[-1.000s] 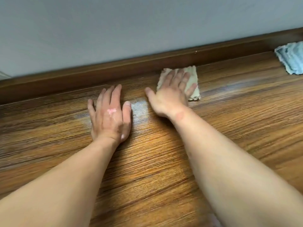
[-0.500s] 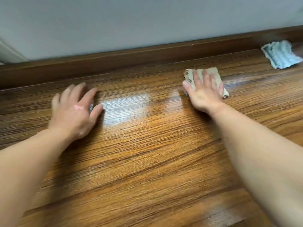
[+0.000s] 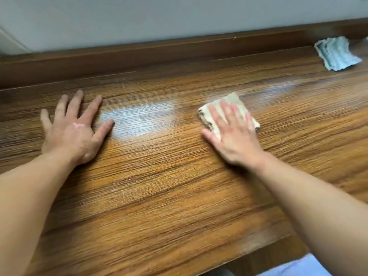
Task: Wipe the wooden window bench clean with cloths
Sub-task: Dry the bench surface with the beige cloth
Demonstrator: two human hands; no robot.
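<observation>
The wooden window bench (image 3: 179,206) is filling nearly the whole view. Its grain and long axis are running left to right across the person's body, and a dark back rail (image 3: 159,54) is joining it to the pale wall (image 3: 159,14) beyond. A damp sheen (image 3: 137,120) is showing on the boards between the two hands, and a fainter streak is trailing off toward the right.

The person is leaning in with both bare forearms stretched over the wood. The left hand (image 3: 73,132) is lying flat on the bench with its fingers straight, spread and holding nothing; it seems to be bracing the body rather than cleaning. The right hand (image 3: 233,142) is pressing down on the beige cloth (image 3: 237,99) with straight, relaxed fingers. This hand is blurred, so it is probably sliding. The folded cloth is lying directly beneath those fingers and reaching a little past the fingertips toward the rail, its longer side slanting from near left to far right.

A second, blue cloth (image 3: 336,54) is lying crumpled at the far right near the rail, well apart from both hands and on the right hand's side. The coming stroke is therefore falling to the right hand. It is likely going along the grain, because the cloth is sitting under the fingers and should be travelling with any sideways push.
</observation>
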